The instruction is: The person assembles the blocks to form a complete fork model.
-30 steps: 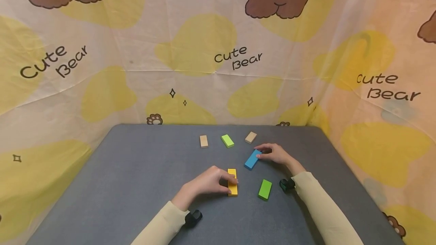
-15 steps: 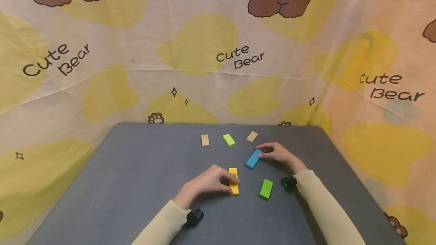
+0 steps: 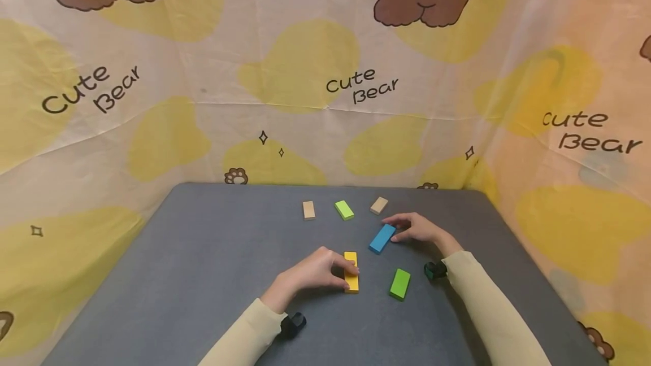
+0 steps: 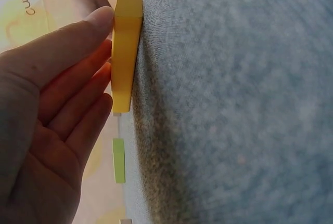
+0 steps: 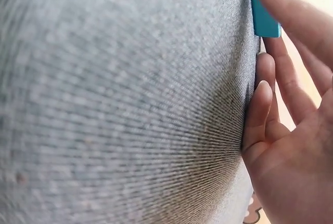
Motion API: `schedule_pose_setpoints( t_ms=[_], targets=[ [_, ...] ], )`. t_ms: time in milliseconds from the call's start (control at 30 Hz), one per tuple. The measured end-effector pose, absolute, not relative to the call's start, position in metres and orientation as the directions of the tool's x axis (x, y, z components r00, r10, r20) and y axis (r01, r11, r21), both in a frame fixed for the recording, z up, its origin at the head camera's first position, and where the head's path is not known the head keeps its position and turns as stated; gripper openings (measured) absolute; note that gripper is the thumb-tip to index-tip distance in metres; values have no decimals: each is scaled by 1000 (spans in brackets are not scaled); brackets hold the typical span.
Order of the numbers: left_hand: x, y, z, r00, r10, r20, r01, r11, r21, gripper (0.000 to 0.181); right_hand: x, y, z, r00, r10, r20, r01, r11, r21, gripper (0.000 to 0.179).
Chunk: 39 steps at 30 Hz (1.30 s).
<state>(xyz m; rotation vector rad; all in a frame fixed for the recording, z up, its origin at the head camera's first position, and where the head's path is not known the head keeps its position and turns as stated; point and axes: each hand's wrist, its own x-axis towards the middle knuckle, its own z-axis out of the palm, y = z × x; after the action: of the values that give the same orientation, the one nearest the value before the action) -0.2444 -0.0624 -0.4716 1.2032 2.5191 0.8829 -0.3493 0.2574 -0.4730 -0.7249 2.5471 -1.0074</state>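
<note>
Nearest, a cream left sleeve point(image 3: 244, 335) and a cream right sleeve point(image 3: 495, 312) reach in over a grey table point(image 3: 229, 253), a dark device at each wrist. The left hand point(image 3: 316, 271) pinches the yellow block point(image 4: 123, 73) from above, thumb and index finger bent onto it, partway apart; the block lies flat, one end towards the person. To its right, and apart from both hands, a green block point(image 3: 400, 284) lies slightly turned.

Farther out, the blue block point(image 3: 381, 239) lies flat on a slant. The right hand point(image 3: 419, 229) is at its far end, with thumb and index finger spread apart on either side of that end; whether they grip it or merely rest against it, I cannot tell.

Beyond these, near the table's far edge, three blocks lie in a loose row, well apart: a tan block point(image 3: 308, 211), a lime block point(image 3: 344, 210) and, rightmost, a second tan block point(image 3: 378, 205). Behind stands a cloth point(image 3: 287, 72) printed with brown bears, yellow patches and "Cute Bear".
</note>
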Motion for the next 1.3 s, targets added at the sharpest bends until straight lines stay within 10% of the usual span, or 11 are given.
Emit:
schedule_pose_setpoints(
  t_ms=[1300],
  targets=[
    [-239,-65,-466,-664,745,60,615,499,611,32,-347,255,-475,-870,-490,-53,-341,677,-652,35]
  ],
)
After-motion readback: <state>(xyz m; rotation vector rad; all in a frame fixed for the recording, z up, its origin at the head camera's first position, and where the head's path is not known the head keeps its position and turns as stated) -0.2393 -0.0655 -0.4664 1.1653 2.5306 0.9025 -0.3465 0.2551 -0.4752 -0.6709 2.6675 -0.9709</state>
